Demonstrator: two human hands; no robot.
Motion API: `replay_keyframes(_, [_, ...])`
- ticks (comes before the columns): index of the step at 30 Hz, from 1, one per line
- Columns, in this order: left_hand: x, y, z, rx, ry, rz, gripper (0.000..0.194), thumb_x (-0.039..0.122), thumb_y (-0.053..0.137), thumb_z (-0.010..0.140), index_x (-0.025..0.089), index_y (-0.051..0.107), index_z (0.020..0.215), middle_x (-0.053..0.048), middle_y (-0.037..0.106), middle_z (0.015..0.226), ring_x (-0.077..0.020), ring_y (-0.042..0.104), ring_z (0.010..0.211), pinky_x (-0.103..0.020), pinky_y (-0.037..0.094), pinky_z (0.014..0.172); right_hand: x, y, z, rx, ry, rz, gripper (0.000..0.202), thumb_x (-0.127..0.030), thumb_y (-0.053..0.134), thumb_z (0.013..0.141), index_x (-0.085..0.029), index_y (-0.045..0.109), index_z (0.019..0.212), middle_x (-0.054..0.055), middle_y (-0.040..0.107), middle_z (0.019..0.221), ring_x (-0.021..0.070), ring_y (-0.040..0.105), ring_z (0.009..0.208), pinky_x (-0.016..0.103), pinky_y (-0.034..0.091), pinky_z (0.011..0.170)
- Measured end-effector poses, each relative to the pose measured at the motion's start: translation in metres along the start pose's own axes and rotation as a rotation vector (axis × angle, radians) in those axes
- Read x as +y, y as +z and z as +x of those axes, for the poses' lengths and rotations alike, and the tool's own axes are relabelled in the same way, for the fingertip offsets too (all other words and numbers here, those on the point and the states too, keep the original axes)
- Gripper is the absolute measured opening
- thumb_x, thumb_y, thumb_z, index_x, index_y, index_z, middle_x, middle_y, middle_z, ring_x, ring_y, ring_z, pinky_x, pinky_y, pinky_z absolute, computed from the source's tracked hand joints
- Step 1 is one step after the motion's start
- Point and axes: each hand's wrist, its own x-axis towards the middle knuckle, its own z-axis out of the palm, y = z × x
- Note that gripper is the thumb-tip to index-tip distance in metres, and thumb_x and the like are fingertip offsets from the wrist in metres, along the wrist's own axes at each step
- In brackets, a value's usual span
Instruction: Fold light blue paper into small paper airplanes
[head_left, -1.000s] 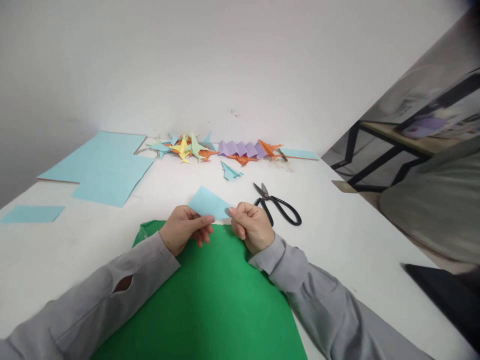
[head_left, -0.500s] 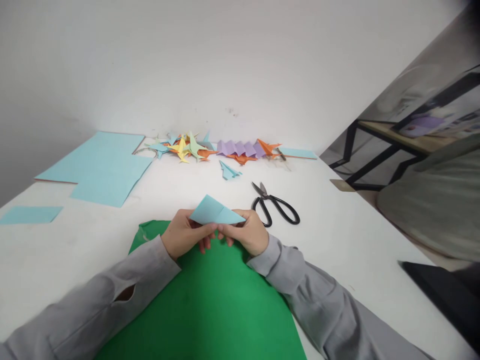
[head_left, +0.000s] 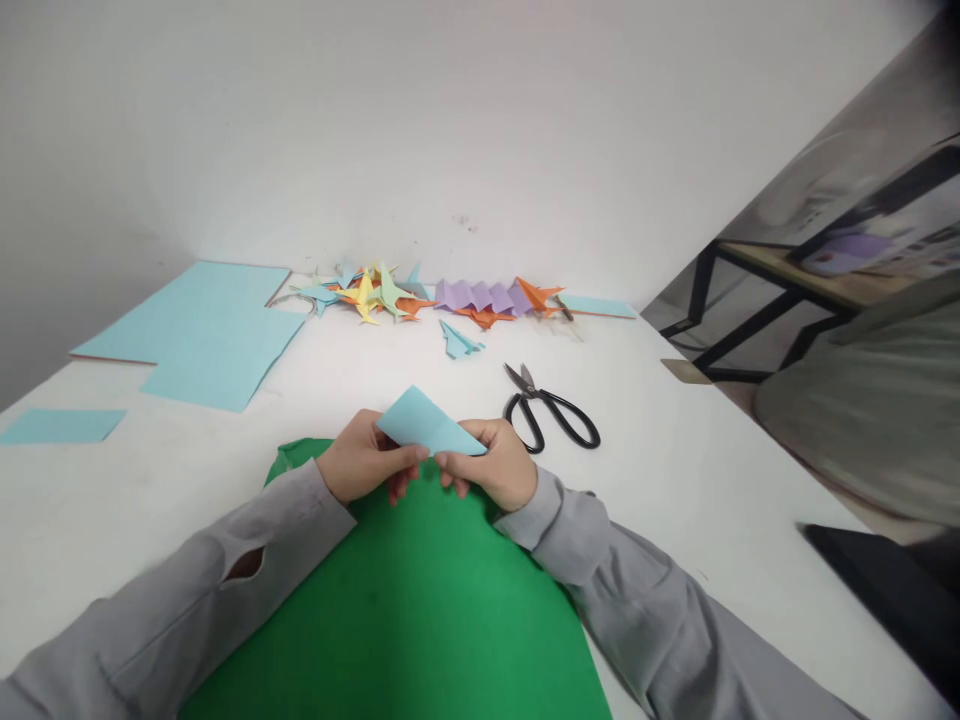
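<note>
A folded piece of light blue paper (head_left: 424,418) with a pointed top is held up between both hands, above a green sheet (head_left: 405,600). My left hand (head_left: 367,460) pinches its lower left side, thumb in front and fingers behind. My right hand (head_left: 499,460) grips the lower right corner the same way. The two thumb tips are close together at the paper's lower edge. Just beyond my right hand lies a pair of scissors (head_left: 532,392) with black handles, blades slightly apart and pointing away.
Large blue sheets (head_left: 202,335) and a small blue rectangle (head_left: 64,426) lie on the left of the white table (head_left: 675,480). Several folded paper figures (head_left: 386,293) and a purple pleated strip (head_left: 480,297) line the wall. A blue paper plane (head_left: 459,341) sits before them.
The paper has turned slightly in my fingers, and the crease seen on its front no longer shows. My left hand has shifted a little to the left; the scissors have stayed put.
</note>
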Motion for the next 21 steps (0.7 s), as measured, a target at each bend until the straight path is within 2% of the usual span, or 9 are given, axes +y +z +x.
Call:
replay_keyframes(4, [0.000, -0.009, 0.002, 0.012, -0.012, -0.046, 0.025, 0.028, 0.067, 0.062, 0.010, 0.055, 0.050, 0.001, 0.052, 0.038, -0.0095, 0.048, 0.031, -0.019, 0.040, 0.029, 0.004, -0.002, 0.003, 0.013, -0.022, 0.086, 0.012, -0.016, 0.066, 0.057, -0.013, 0.056, 0.051, -0.001, 0.060, 0.042, 0.0063, 0.047, 0.029, 0.015, 0.036, 0.030])
replay_keyframes(8, [0.003, -0.025, 0.003, 0.099, -0.032, -0.095, 0.023, 0.024, 0.070, 0.057, 0.011, 0.054, 0.048, 0.002, 0.053, 0.039, -0.0078, 0.045, 0.028, -0.017, 0.035, 0.025, 0.011, -0.007, 0.009, 0.114, -0.053, 0.253, 0.012, -0.018, 0.065, 0.057, -0.014, 0.056, 0.050, -0.003, 0.058, 0.037, 0.0056, 0.042, 0.025, 0.015, 0.031, 0.026])
replay_keyframes(10, [0.004, -0.029, 0.003, 0.126, -0.021, -0.093, 0.023, 0.023, 0.068, 0.058, 0.011, 0.053, 0.046, 0.002, 0.052, 0.038, -0.0072, 0.044, 0.027, -0.017, 0.035, 0.025, 0.013, -0.009, 0.010, 0.126, -0.060, 0.287, 0.012, -0.020, 0.065, 0.058, -0.014, 0.056, 0.052, -0.003, 0.058, 0.038, 0.0057, 0.043, 0.025, 0.015, 0.031, 0.027])
replay_keyframes(15, [0.005, -0.026, 0.002, 0.088, -0.039, -0.094, 0.021, 0.021, 0.069, 0.057, 0.011, 0.054, 0.048, 0.002, 0.053, 0.040, -0.0080, 0.046, 0.028, -0.018, 0.035, 0.025, 0.010, -0.006, 0.006, -0.066, -0.097, 0.184, 0.019, -0.026, 0.068, 0.063, -0.015, 0.053, 0.064, 0.000, 0.063, 0.049, 0.0085, 0.052, 0.035, 0.018, 0.039, 0.035])
replay_keyframes(19, [0.004, -0.023, 0.002, 0.071, -0.049, -0.075, 0.021, 0.023, 0.070, 0.055, 0.010, 0.054, 0.048, 0.002, 0.053, 0.039, -0.0085, 0.046, 0.029, -0.018, 0.036, 0.025, 0.008, -0.002, 0.005, -0.025, -0.114, 0.165, 0.029, -0.033, 0.067, 0.066, -0.018, 0.042, 0.062, -0.002, 0.061, 0.047, 0.0082, 0.051, 0.034, 0.017, 0.037, 0.034])
replay_keyframes(21, [0.003, -0.023, 0.002, 0.064, -0.053, -0.072, 0.022, 0.023, 0.070, 0.056, 0.010, 0.054, 0.048, 0.002, 0.053, 0.039, -0.0084, 0.046, 0.028, -0.017, 0.036, 0.025, 0.008, -0.001, 0.006, 0.001, -0.116, 0.192, 0.030, -0.036, 0.067, 0.065, -0.018, 0.043, 0.067, -0.003, 0.062, 0.049, 0.0089, 0.052, 0.035, 0.018, 0.038, 0.034])
